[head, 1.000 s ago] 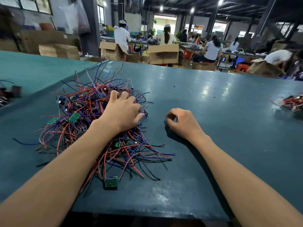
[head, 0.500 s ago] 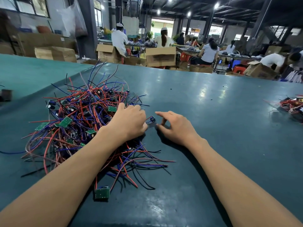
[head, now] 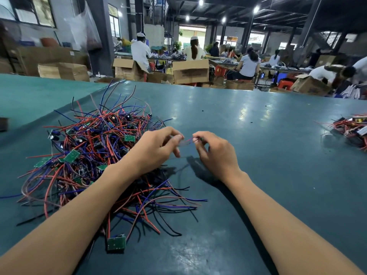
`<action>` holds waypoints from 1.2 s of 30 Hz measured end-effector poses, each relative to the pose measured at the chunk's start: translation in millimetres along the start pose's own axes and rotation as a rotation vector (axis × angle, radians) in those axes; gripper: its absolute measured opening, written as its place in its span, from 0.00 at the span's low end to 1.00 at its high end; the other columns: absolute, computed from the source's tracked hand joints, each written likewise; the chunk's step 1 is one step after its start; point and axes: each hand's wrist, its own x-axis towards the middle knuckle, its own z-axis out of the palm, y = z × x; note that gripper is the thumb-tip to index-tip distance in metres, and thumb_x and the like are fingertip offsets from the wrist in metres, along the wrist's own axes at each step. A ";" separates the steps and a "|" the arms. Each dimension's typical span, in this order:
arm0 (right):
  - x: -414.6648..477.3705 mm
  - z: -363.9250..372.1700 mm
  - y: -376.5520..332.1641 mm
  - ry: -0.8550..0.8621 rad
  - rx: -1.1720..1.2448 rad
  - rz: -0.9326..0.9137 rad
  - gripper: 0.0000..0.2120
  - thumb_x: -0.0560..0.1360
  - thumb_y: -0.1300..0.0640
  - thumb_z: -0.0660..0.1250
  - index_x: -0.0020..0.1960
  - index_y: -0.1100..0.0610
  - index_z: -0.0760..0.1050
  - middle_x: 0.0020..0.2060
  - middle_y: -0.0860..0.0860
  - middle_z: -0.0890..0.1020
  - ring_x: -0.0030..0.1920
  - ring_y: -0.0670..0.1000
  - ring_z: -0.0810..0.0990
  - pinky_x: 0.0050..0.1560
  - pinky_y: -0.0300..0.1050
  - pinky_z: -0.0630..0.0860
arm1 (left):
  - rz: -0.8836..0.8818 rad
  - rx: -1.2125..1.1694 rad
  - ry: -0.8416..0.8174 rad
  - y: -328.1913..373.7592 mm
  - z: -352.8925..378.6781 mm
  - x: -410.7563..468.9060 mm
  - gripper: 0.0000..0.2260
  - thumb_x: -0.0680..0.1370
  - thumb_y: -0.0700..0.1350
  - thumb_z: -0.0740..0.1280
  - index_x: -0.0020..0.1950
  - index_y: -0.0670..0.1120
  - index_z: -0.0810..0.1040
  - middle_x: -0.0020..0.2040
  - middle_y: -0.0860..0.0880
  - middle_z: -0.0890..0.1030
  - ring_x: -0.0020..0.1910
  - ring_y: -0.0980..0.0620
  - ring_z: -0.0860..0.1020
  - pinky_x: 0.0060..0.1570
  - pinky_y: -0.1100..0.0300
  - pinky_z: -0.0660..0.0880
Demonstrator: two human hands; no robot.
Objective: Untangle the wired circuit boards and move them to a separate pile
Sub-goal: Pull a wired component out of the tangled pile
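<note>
A tangled heap of wired circuit boards (head: 95, 155), small green boards with red, blue and black wires, lies on the left of the teal table (head: 258, 155). My left hand (head: 156, 147) is raised at the heap's right edge and pinches thin wires between thumb and fingertips. Opposite it, my right hand (head: 214, 153) pinches the other end of the same blurred wires (head: 187, 141), with a bit of green showing at its fingertips. One green board (head: 116, 243) lies apart at the heap's near edge. A second pile of wired boards (head: 352, 130) sits at the right edge.
A dark small object (head: 3, 124) lies at the far left edge. Beyond the table's far edge stand cardboard boxes (head: 190, 73) and several seated workers. Bare tabletop stretches between my hands and the right pile.
Both hands have lifted off the table and come together. My left hand left the heap top; my right hand went from resting on the table to pinching wires pulled from the heap.
</note>
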 end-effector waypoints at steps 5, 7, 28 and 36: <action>3.9 -7.7 1.6 0.048 0.324 0.378 0.06 0.81 0.50 0.65 0.47 0.47 0.79 0.32 0.45 0.83 0.30 0.43 0.75 0.37 0.38 0.70 | -0.172 -0.304 0.077 -4.2 -4.4 2.4 0.09 0.85 0.45 0.60 0.52 0.51 0.80 0.39 0.50 0.86 0.29 0.52 0.76 0.27 0.64 0.70; 5.0 -11.4 -3.7 0.054 0.516 0.475 0.09 0.81 0.51 0.65 0.44 0.47 0.81 0.32 0.46 0.83 0.27 0.42 0.73 0.34 0.38 0.69 | -0.203 -0.326 0.127 -4.6 -3.5 3.0 0.09 0.84 0.44 0.62 0.51 0.50 0.81 0.40 0.50 0.86 0.28 0.53 0.76 0.26 0.64 0.69; -0.4 -12.0 -30.8 -0.276 0.924 0.473 0.07 0.78 0.68 0.67 0.51 0.67 0.84 0.35 0.43 0.84 0.30 0.39 0.75 0.31 0.28 0.68 | -0.501 -0.613 -0.066 9.0 2.6 -1.5 0.16 0.76 0.61 0.71 0.48 0.48 0.84 0.38 0.47 0.83 0.32 0.51 0.82 0.20 0.67 0.62; -2.7 -11.1 -26.4 -0.302 0.866 0.468 0.06 0.77 0.60 0.71 0.49 0.59 0.86 0.31 0.46 0.83 0.27 0.42 0.72 0.29 0.32 0.68 | -0.548 -0.730 -0.273 13.4 -1.5 -3.2 0.12 0.74 0.35 0.74 0.57 0.39 0.79 0.48 0.39 0.86 0.40 0.49 0.86 0.31 0.66 0.74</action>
